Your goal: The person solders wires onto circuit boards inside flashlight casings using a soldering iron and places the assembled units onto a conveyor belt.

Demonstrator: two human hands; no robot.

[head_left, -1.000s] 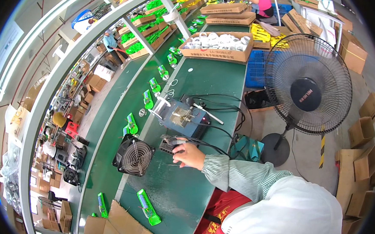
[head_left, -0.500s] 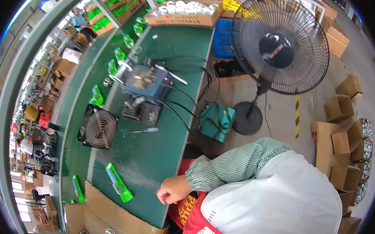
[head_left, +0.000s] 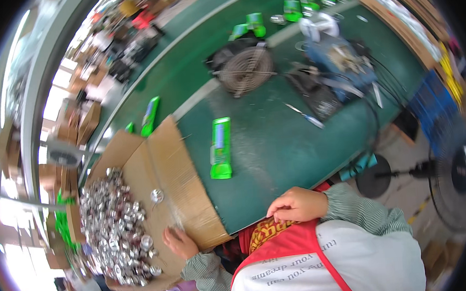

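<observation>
My left hand (head_left: 180, 243) lies at the cardboard flap of a big open box (head_left: 191, 212), fingers apart and nothing in them. Inside the box is a heap of small shiny silver metal parts (head_left: 115, 227); a single silver part with a wire (head_left: 156, 196) lies apart on the cardboard. My right hand (head_left: 299, 204) is by the near table edge in front of my red apron, its fingers curled together, with nothing visible in them. On the green table beyond, nearest to both hands, lies a bright green part with a clear-blue middle (head_left: 221, 149), slightly blurred.
A round fan with a wire guard (head_left: 247, 70), a thin screwdriver-like tool (head_left: 304, 115) and a blue device with cables (head_left: 340, 67) stand on the table (head_left: 266, 170). More green parts (head_left: 150, 116) line the far strip. A black standing fan (head_left: 458, 169) is at the right.
The view has swung left, bringing the box of metal parts and my left hand fully into sight. The right hand remains by the table edge, fingers still curled.
</observation>
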